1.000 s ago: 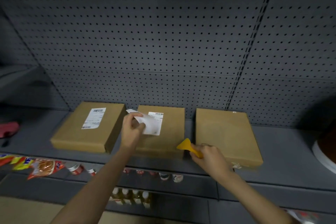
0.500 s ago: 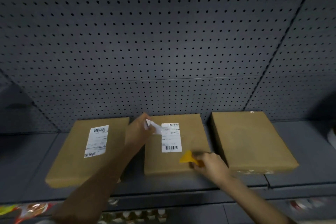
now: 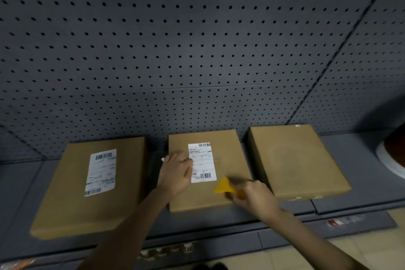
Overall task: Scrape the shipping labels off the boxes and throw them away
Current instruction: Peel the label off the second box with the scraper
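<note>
Head cam: three boxes in a row on the shelf against the pegboard. Left hand now rests on the middle box at the left edge of its label, fingers curled; a white scrap peeks out behind the knuckles, likely the peeled label it held up a second ago, so I'd call that grip closed on it. That label has not been binned yet. Right hand grips the yellow scraper, blade just off the label's lower right corner, closer than half a second ago. Middle label looks fully stuck down. Left box has its label untouched. Right box top is bare, looks done. My read: one label off, second about to be started, third pending. Risk: carrying the scrap while bracing the box may re-stick it.
</note>
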{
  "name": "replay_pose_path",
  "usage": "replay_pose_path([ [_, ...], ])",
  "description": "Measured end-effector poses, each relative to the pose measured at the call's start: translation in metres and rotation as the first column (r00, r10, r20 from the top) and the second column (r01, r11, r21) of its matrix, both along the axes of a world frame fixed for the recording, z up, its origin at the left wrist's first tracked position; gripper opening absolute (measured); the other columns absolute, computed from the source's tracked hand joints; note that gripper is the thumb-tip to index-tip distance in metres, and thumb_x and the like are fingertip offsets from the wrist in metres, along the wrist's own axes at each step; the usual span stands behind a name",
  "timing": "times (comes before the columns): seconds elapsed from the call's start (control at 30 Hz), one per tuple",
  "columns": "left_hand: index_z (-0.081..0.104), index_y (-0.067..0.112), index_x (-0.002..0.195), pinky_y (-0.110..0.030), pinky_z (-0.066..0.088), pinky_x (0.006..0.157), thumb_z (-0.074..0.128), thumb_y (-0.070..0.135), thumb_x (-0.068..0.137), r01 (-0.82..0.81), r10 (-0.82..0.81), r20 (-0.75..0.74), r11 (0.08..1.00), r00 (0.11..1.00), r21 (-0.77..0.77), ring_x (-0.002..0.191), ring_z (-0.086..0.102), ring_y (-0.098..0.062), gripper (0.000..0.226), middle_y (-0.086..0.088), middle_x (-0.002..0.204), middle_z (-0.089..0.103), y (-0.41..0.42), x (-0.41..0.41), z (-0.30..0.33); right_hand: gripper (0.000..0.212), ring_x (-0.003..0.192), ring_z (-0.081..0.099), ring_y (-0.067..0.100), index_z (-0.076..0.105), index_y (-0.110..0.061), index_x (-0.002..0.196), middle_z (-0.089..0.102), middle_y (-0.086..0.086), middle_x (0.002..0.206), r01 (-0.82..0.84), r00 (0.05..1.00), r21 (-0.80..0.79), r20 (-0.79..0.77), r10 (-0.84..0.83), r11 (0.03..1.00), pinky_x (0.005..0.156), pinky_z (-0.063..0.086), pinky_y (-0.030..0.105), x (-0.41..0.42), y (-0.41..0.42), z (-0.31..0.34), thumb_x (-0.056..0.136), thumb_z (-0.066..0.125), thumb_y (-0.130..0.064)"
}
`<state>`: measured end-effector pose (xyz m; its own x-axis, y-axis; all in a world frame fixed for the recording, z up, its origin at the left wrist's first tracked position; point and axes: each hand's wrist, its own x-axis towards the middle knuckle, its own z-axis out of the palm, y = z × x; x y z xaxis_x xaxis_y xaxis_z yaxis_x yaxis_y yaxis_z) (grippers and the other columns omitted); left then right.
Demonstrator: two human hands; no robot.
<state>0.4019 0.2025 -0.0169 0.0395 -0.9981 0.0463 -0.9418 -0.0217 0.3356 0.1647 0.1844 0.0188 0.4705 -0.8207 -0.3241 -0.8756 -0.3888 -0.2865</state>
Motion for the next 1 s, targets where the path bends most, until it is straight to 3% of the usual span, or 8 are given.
replay_pose_path([
  [0.07, 0.065, 0.013, 0.086, -0.038, 0.034, 0.094, 0.018, 0.046, 0.078, -0.028, 0.031, -0.043, 0.997, 0.999, 0.073, 0.106, 0.051, -0.022, 0.058, -0.005, 0.105, 0.058, 0.000, 0.001, -0.009, 0.031, 0.097, 0.066, 0.027, 0.067, -0.024, 0.107, 0.073, 0.007, 0.102, -0.009, 1.000, -0.025, 0.018, 0.009, 1.000, 0.080, 0.051, 0.033, 0.011, -0.002, -0.001, 0.088, 0.052, -0.044],
  [0.17, 0.063, 0.013, 0.092, -0.036, 0.027, 0.098, 0.043, 0.051, 0.086, -0.107, 0.121, -0.118, 0.987, 0.986, 0.118, 0.108, 0.043, -0.015, 0.043, 0.000, 0.105, 0.052, -0.008, -0.001, -0.014, 0.031, 0.097, 0.065, 0.030, 0.068, -0.024, 0.103, 0.073, 0.008, 0.099, -0.008, 0.999, -0.041, 0.033, 0.009, 0.999, 0.079, 0.050, 0.035, 0.019, -0.004, -0.002, 0.087, 0.053, -0.045],
  [0.3, 0.048, 0.015, 0.085, -0.035, 0.024, 0.095, 0.056, 0.022, 0.083, -0.126, 0.163, -0.212, 0.977, 0.964, 0.175, 0.111, 0.045, -0.023, 0.011, 0.000, 0.099, 0.046, -0.012, 0.002, -0.017, 0.032, 0.099, 0.066, 0.026, 0.068, -0.031, 0.108, 0.072, 0.005, 0.105, 0.028, 0.999, -0.010, 0.039, -0.028, 1.000, 0.083, 0.053, 0.034, -0.002, -0.004, -0.003, 0.084, 0.055, -0.049],
  [0.43, 0.050, 0.030, 0.117, -0.036, 0.020, 0.101, 0.052, 0.009, 0.084, -0.110, 0.166, -0.336, 0.978, 0.927, 0.179, 0.117, 0.040, -0.019, 0.039, 0.002, 0.117, 0.051, -0.013, 0.000, -0.011, 0.030, 0.098, 0.065, 0.029, 0.068, -0.027, 0.106, 0.072, 0.007, 0.100, -0.001, 0.999, -0.014, 0.051, 0.002, 1.000, 0.080, 0.050, 0.033, 0.012, -0.006, -0.004, 0.087, 0.054, -0.045],
  [0.5, 0.060, 0.026, 0.107, -0.038, 0.024, 0.100, 0.052, 0.010, 0.087, -0.044, 0.086, -0.360, 0.991, 0.929, 0.124, 0.116, 0.044, -0.023, 0.027, 0.001, 0.114, 0.058, -0.013, -0.002, -0.007, 0.028, 0.098, 0.065, 0.030, 0.069, -0.025, 0.103, 0.073, 0.009, 0.098, -0.005, 0.998, -0.017, 0.062, 0.006, 1.000, 0.080, 0.049, 0.034, 0.021, -0.007, -0.002, 0.086, 0.055, -0.043],
  [0.6, 0.064, 0.027, 0.090, -0.029, 0.021, 0.092, 0.056, 0.038, 0.086, 0.105, -0.078, -0.213, 0.987, 0.974, 0.118, 0.112, 0.048, -0.017, 0.015, 0.005, 0.103, 0.059, -0.013, -0.010, 0.001, 0.026, 0.097, 0.064, 0.029, 0.069, -0.026, 0.103, 0.073, 0.009, 0.097, 0.014, 0.997, 0.000, 0.078, -0.014, 1.000, 0.080, 0.048, 0.032, 0.016, -0.008, -0.001, 0.086, 0.058, -0.042],
  [0.7, 0.054, 0.031, 0.090, -0.030, 0.026, 0.095, 0.048, 0.080, 0.055, 0.188, -0.182, -0.054, 0.966, 0.982, 0.177, 0.107, 0.043, -0.011, 0.061, 0.011, 0.099, 0.048, -0.016, -0.023, 0.001, 0.026, 0.100, 0.063, 0.030, 0.069, -0.027, 0.105, 0.072, 0.010, 0.100, 0.026, 0.994, 0.017, 0.105, -0.027, 1.000, 0.079, 0.047, 0.033, 0.012, -0.006, -0.001, 0.086, 0.060, -0.041],
  [1.0, 0.055, 0.034, 0.090, -0.032, 0.023, 0.097, 0.059, 0.072, 0.058, 0.201, -0.145, -0.274, 0.962, 0.951, 0.186, 0.109, 0.039, -0.008, 0.050, 0.022, 0.088, 0.037, -0.022, -0.027, -0.008, 0.030, 0.099, 0.063, 0.031, 0.066, -0.024, 0.105, 0.071, 0.010, 0.101, -0.025, 0.994, -0.021, 0.104, 0.028, 0.999, 0.078, 0.048, 0.034, 0.011, -0.008, -0.005, 0.087, 0.055, -0.045],
])
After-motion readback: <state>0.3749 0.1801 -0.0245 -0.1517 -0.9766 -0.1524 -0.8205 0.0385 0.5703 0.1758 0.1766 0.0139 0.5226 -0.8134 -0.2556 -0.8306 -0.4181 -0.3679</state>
